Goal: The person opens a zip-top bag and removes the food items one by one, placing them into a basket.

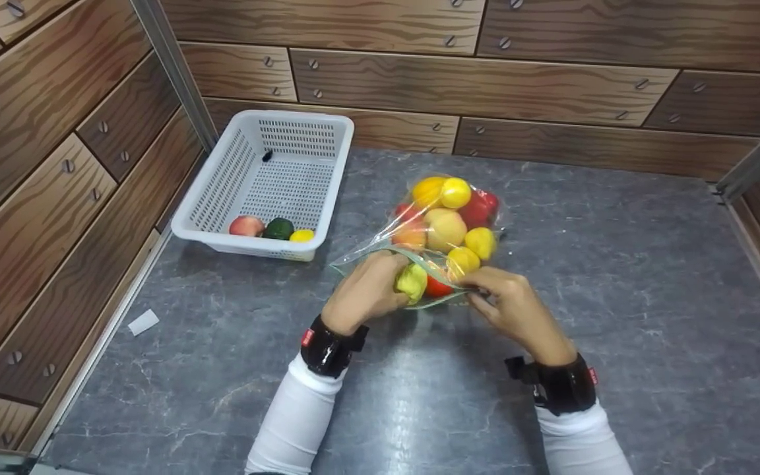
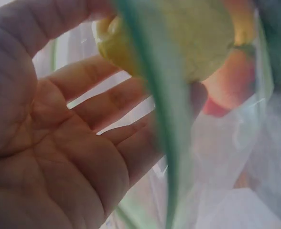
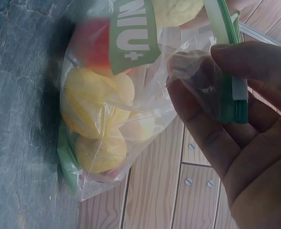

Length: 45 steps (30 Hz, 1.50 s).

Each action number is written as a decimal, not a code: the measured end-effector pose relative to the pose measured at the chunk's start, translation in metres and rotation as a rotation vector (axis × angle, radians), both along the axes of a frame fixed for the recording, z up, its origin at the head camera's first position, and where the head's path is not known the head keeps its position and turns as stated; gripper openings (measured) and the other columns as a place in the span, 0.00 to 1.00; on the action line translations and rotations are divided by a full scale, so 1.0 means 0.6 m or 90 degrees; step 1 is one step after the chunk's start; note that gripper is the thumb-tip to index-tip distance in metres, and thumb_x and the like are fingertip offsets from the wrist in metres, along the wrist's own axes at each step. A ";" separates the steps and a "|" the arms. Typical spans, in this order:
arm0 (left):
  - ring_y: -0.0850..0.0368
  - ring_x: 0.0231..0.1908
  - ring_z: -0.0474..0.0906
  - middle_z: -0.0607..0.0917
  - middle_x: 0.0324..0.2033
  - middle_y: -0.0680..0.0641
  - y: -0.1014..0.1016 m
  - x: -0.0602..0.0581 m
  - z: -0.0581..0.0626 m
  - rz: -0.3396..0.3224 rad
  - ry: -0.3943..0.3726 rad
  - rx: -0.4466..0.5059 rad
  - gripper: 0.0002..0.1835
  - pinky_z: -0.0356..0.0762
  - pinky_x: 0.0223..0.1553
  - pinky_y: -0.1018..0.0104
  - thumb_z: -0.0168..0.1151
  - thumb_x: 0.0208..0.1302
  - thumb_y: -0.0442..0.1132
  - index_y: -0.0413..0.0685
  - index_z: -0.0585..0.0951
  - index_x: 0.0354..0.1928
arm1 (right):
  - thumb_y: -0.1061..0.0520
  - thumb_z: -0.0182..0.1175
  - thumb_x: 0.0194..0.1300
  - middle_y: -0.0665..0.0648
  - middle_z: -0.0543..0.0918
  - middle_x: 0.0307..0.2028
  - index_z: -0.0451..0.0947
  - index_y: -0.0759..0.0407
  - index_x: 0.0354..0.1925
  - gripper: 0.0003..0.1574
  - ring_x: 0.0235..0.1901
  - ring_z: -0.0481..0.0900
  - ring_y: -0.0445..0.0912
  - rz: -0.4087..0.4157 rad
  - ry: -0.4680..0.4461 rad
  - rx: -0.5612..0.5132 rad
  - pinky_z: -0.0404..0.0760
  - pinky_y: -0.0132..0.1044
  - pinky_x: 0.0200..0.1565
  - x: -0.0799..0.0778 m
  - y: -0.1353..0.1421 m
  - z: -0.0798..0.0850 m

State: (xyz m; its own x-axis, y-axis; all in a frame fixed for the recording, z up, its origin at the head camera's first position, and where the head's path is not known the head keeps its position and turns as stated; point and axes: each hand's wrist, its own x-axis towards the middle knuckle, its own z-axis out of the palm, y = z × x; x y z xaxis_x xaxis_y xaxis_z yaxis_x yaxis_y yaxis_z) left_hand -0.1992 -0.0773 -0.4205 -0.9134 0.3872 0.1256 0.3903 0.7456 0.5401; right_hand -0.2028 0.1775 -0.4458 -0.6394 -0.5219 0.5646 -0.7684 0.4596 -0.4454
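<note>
A clear zip bag (image 1: 375, 245) with a green-edged mouth lies on the table, filled with several yellow, orange and red fruits. My left hand (image 1: 365, 293) reaches in at the mouth and holds a yellow-green fruit (image 1: 411, 284) between thumb and fingers. In the left wrist view the bag's green edge crosses in front of that fruit (image 2: 202, 38). At the right end of the mouth, my right hand (image 1: 512, 303) pinches the bag's edge beside the white slider (image 3: 239, 89). Just inside the mouth sits a red fruit (image 1: 438, 286), next to the yellow-green one.
A white plastic basket (image 1: 258, 245) stands at the back left with a peach (image 1: 246, 225), a dark green avocado (image 1: 279, 228) and a yellow fruit (image 1: 302, 235) in it. A white paper slip (image 1: 143, 322) lies on the left. Wood-patterned walls (image 1: 485, 86) border the table.
</note>
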 end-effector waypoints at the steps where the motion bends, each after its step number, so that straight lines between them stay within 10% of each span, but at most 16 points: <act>1: 0.57 0.35 0.76 0.83 0.34 0.51 -0.002 0.003 0.005 -0.004 0.000 -0.004 0.13 0.78 0.37 0.65 0.76 0.50 0.30 0.48 0.82 0.36 | 0.77 0.71 0.50 0.62 0.89 0.40 0.87 0.65 0.42 0.20 0.35 0.87 0.53 -0.001 -0.001 0.000 0.89 0.43 0.36 0.000 0.000 0.000; 12: 0.50 0.59 0.80 0.85 0.59 0.45 -0.039 0.027 0.046 -0.081 0.017 0.041 0.33 0.76 0.63 0.58 0.77 0.53 0.35 0.45 0.81 0.64 | 0.77 0.70 0.51 0.62 0.89 0.38 0.87 0.66 0.42 0.19 0.33 0.87 0.53 -0.009 -0.006 0.001 0.88 0.43 0.34 0.000 0.006 -0.001; 34: 0.51 0.50 0.84 0.86 0.54 0.47 -0.177 0.047 0.082 -0.149 -0.041 0.318 0.28 0.84 0.52 0.59 0.74 0.58 0.34 0.43 0.81 0.63 | 0.77 0.71 0.51 0.60 0.89 0.39 0.87 0.65 0.43 0.20 0.33 0.86 0.51 -0.008 -0.014 0.002 0.88 0.40 0.35 0.003 0.002 0.005; 45: 0.47 0.47 0.85 0.85 0.54 0.41 -0.200 0.030 0.113 0.041 -0.005 0.373 0.30 0.86 0.47 0.62 0.75 0.55 0.29 0.41 0.81 0.63 | 0.76 0.70 0.53 0.60 0.89 0.40 0.87 0.64 0.44 0.19 0.34 0.87 0.53 -0.013 -0.025 0.009 0.89 0.40 0.36 0.005 0.003 0.008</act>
State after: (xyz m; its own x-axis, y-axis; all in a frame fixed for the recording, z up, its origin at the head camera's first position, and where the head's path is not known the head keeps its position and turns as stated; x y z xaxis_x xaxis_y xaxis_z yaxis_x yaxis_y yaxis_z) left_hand -0.1813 -0.1972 -0.3526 -0.9347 0.1981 0.2953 0.3484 0.3440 0.8719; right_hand -0.2000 0.1791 -0.4412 -0.6715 -0.5162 0.5316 -0.7408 0.4823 -0.4675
